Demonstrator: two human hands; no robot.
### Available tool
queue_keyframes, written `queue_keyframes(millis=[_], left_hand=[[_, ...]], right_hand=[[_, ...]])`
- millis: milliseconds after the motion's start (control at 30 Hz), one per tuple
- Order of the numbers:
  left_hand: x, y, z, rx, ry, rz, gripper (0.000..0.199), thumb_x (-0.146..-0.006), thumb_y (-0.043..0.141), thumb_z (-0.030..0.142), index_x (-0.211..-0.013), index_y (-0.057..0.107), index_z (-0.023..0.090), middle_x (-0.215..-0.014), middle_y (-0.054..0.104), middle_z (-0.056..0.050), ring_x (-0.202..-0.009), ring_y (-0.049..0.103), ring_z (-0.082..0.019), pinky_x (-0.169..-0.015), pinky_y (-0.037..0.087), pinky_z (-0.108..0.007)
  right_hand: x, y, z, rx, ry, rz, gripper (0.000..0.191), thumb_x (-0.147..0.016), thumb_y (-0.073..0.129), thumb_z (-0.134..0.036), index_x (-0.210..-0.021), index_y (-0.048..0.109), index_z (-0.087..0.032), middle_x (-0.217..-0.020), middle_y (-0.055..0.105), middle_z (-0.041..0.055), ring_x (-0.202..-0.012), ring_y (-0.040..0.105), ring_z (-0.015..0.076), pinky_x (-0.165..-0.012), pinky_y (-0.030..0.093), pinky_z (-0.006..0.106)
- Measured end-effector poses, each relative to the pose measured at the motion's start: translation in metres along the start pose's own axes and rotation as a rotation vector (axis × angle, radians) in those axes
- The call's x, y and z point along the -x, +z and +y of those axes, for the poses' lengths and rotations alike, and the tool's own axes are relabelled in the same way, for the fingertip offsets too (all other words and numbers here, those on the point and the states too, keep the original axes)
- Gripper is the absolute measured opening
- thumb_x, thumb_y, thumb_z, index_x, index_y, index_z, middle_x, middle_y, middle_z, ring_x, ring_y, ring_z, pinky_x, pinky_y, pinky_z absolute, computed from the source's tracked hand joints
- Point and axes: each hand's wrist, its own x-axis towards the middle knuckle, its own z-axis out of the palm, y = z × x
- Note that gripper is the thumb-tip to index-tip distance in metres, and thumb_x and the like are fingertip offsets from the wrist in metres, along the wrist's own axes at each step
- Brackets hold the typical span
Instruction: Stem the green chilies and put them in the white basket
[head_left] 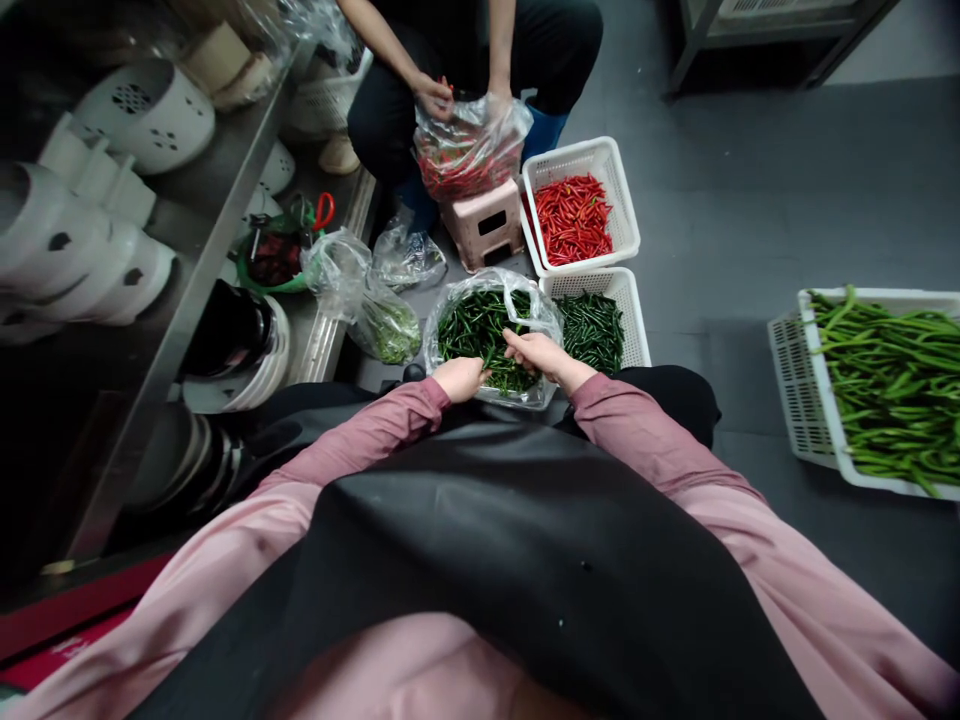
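A clear plastic bag (pixel 553 325) full of green chilies (pixel 471 322) stands open in front of me. Over its near side, my left hand (pixel 460 379) is closed, with a green chili seemingly pinched at its fingertips. Just to the right, my right hand (pixel 537 354) is also closed above the chilies, thumb on top; what its fingers pinch is too small to make out. Touching the bag's right side is a white basket (pixel 637 318) holding more green chilies (pixel 592 328).
Across from me a person handles a bag of red chilies (pixel 469 165) on a pink stool (pixel 484 225). A white basket (pixel 626 190) holds red chilies. Long green peppers fill another basket (pixel 806 390) at right. A metal shelf (pixel 217 215) with white containers runs along the left.
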Motion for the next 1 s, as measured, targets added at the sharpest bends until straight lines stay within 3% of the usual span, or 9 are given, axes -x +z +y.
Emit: queue_keyframes(millis=[100, 200, 300, 400, 500, 633, 767, 867, 1000], left_hand=[[-0.005, 0.010, 0.004, 0.051, 0.016, 0.023, 0.029, -0.070, 0.070, 0.033, -0.059, 0.047, 0.019, -0.073, 0.060, -0.009, -0.094, 0.060, -0.026, -0.076, 0.042, -0.026], [-0.011, 0.014, 0.007, 0.166, -0.024, -0.005, 0.025, -0.070, 0.070, 0.028, -0.060, 0.049, 0.018, -0.067, 0.059, -0.006, -0.082, 0.062, -0.021, -0.067, 0.043, -0.023], [-0.016, 0.006, 0.002, 0.484, -0.163, -0.178, 0.018, -0.077, 0.061, 0.028, -0.068, 0.051, 0.016, -0.058, 0.054, -0.002, -0.052, 0.055, -0.013, -0.051, 0.040, -0.022], [-0.017, -0.008, -0.006, 0.985, -0.197, -0.369, 0.008, -0.080, 0.054, 0.019, -0.083, 0.054, 0.012, -0.064, 0.058, -0.002, -0.046, 0.052, -0.010, -0.046, 0.041, -0.022], [-0.017, -0.015, -0.011, 1.259, -0.160, -0.429, 0.023, -0.073, 0.050, 0.002, -0.094, 0.055, 0.009, -0.076, 0.063, -0.006, -0.058, 0.059, -0.010, -0.056, 0.049, -0.023], [-0.015, -0.009, -0.007, 1.280, -0.128, -0.365, 0.031, -0.073, 0.048, -0.002, -0.102, 0.053, 0.007, -0.079, 0.065, -0.008, -0.058, 0.061, -0.010, -0.059, 0.051, -0.025], [-0.012, -0.001, 0.003, 1.170, -0.073, -0.384, 0.029, -0.077, 0.053, 0.003, -0.106, 0.049, 0.010, -0.077, 0.065, -0.006, -0.054, 0.061, -0.011, -0.054, 0.050, -0.025], [-0.012, 0.003, 0.010, 1.092, -0.047, -0.373, 0.025, -0.080, 0.050, 0.003, -0.103, 0.047, 0.011, -0.073, 0.064, -0.003, -0.051, 0.061, -0.011, -0.050, 0.049, -0.024], [-0.012, 0.002, 0.012, 0.977, -0.063, -0.319, 0.018, -0.083, 0.048, 0.007, -0.099, 0.044, 0.012, -0.066, 0.063, 0.000, -0.042, 0.055, -0.008, -0.042, 0.045, -0.020]], right_hand=[[0.007, 0.006, -0.003, -0.182, 0.013, -0.094, 0.033, -0.075, 0.062, -0.047, -0.065, 0.056, -0.017, -0.047, 0.042, -0.0052, -0.037, 0.031, 0.0050, -0.035, 0.024, 0.020], [0.006, 0.004, -0.005, -0.288, 0.000, 0.088, 0.019, -0.076, 0.060, -0.031, -0.066, 0.053, -0.017, -0.045, 0.038, -0.0073, -0.036, 0.030, 0.0045, -0.034, 0.023, 0.018], [0.001, -0.011, -0.007, -0.497, 0.066, 0.229, 0.017, -0.078, 0.052, -0.023, -0.063, 0.046, -0.017, -0.049, 0.046, -0.0049, -0.039, 0.037, 0.0051, -0.036, 0.031, 0.017], [0.000, -0.023, -0.009, -0.621, 0.161, 0.113, 0.012, -0.075, 0.053, -0.020, -0.065, 0.048, -0.016, -0.061, 0.056, 0.0000, -0.045, 0.048, 0.0067, -0.042, 0.042, 0.019], [0.007, -0.020, -0.010, -0.598, 0.155, -0.042, 0.008, -0.071, 0.060, -0.021, -0.071, 0.054, -0.016, -0.060, 0.057, -0.0015, -0.044, 0.048, 0.0068, -0.041, 0.043, 0.020], [0.015, -0.005, -0.006, -0.398, 0.096, -0.048, 0.016, -0.067, 0.070, -0.027, -0.074, 0.060, -0.016, -0.044, 0.044, -0.0070, -0.035, 0.036, 0.0045, -0.034, 0.031, 0.017], [0.014, 0.003, -0.002, -0.246, 0.007, 0.020, 0.026, -0.068, 0.069, -0.037, -0.081, 0.066, -0.015, -0.045, 0.049, -0.0056, -0.033, 0.033, 0.0038, -0.033, 0.024, 0.018], [0.011, 0.003, -0.001, -0.150, -0.043, 0.087, 0.026, -0.071, 0.065, -0.039, -0.082, 0.067, -0.015, -0.049, 0.052, -0.0045, -0.036, 0.036, 0.0053, -0.037, 0.027, 0.020], [0.008, 0.001, -0.003, 0.095, -0.218, 0.234, 0.012, -0.072, 0.064, -0.027, -0.075, 0.066, -0.016, -0.065, 0.062, -0.0005, -0.057, 0.052, 0.0103, -0.056, 0.040, 0.023]])
